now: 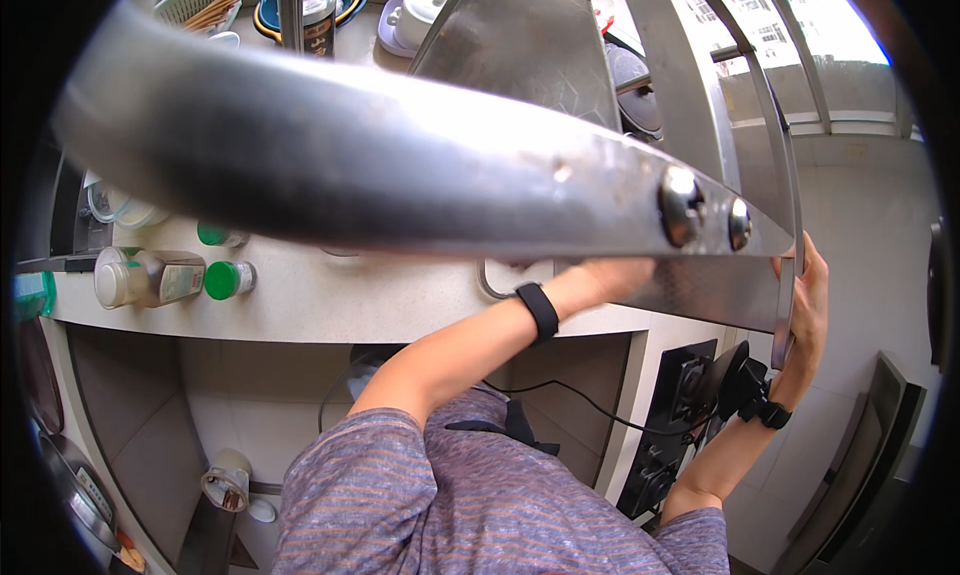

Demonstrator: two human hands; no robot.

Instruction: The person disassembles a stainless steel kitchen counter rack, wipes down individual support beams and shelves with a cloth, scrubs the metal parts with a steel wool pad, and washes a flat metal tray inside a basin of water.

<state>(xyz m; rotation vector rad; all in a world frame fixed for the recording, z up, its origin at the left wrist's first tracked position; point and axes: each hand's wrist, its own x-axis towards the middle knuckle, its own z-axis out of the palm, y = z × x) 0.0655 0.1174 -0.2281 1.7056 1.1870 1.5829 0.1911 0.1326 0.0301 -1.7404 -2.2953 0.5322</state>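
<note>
A broad stainless steel bar (pixel 420 177) with two screw heads crosses close in front of my view, part of a metal rack. My right hand (pixel 813 297) is wrapped against the upright end strip (pixel 784 305) of the rack at the right. Beneath the bar, my left hand (pixel 626 276) is blurred and partly covered, beside a flat metal panel (pixel 716 297) of the rack. Its fingers are hidden, so its grip cannot be seen. Farther off, a wide steel sheet (pixel 532 49) slants up behind the bar.
Green-capped jars (pixel 221 280) and a plastic bottle (pixel 176 276) stand on the pale counter (pixel 375 297) at left. Behind the bar are a white lidded pot (pixel 421 16), a dark-labelled bottle (pixel 319 19) and a basket with chopsticks (pixel 199 4). A black cooktop (pixel 667 432) lies lower right.
</note>
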